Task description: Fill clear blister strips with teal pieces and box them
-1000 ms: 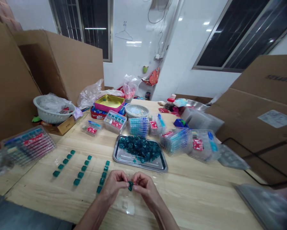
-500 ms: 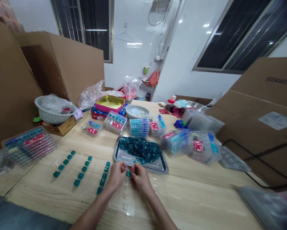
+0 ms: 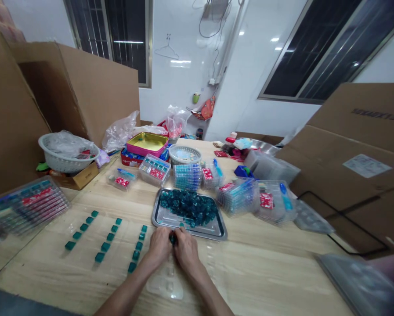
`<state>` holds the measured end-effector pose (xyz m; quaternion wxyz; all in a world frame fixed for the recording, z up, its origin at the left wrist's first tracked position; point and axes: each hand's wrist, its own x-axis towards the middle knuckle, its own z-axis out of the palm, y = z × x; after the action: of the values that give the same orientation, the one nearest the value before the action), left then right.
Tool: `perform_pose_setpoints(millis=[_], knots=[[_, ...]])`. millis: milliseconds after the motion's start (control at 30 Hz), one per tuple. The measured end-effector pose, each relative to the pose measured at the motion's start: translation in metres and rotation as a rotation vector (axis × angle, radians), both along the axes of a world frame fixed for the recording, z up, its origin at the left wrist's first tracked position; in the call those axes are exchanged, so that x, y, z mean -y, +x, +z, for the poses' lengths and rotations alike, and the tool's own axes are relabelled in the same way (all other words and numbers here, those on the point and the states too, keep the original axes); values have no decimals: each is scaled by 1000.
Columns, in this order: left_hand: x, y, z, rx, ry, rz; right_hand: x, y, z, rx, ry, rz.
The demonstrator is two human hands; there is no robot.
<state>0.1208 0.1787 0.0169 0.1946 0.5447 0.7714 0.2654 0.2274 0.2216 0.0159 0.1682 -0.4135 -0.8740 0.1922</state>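
My left hand (image 3: 160, 245) and my right hand (image 3: 185, 248) meet just in front of a metal tray (image 3: 203, 230). Their fingers are closed together around a dark teal translucent block (image 3: 172, 238), mostly hidden between them. Below the hands lies a clear plastic insert (image 3: 165, 287) with small moulded hollows. A heap of teal blocks (image 3: 190, 206) fills much of the metal tray. To the left, three slanting rows of teal blocks (image 3: 136, 255) sit on clear plastic sheets.
Clear boxes with red cards and blue pens (image 3: 238, 195) stand behind and right of the tray, with another stack (image 3: 30, 204) at far left. Beyond are a pink tin (image 3: 147, 145) and a white basket (image 3: 185, 154). Cardboard boxes (image 3: 355, 145) flank the table. A blurred clear stack (image 3: 358, 281) lies lower right.
My hands have come closer together and closed over the teal block that showed between them before. The whole view has shifted slightly, so background things appear further left.
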Motion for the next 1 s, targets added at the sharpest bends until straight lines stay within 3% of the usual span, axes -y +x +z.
perform_pose_setpoints(millis=[100, 167, 267, 367, 567, 767, 900, 1000], knots=[[6, -1, 2, -19, 0, 14, -12, 13, 7, -58, -61, 30], [10, 1, 2, -33, 10, 4, -26, 24, 12, -72, -36, -26], [14, 4, 0, -52, 13, -19, -47, 35, 18, 62, 67, -151], [14, 5, -2, -39, 6, 10, -58, 35, 19, 197, 100, -175], [18, 5, 5, 60, 138, 84, -58, 33, 12, 140, 87, -159], [15, 8, 9, 241, 272, 95, -52, 40, 2, -275, -137, -118], [11, 10, 2, 353, 288, 99, -54, 36, -1, -241, -106, -146], [13, 10, -1, 369, 267, 117, -59, 25, 2, -161, -91, -79]])
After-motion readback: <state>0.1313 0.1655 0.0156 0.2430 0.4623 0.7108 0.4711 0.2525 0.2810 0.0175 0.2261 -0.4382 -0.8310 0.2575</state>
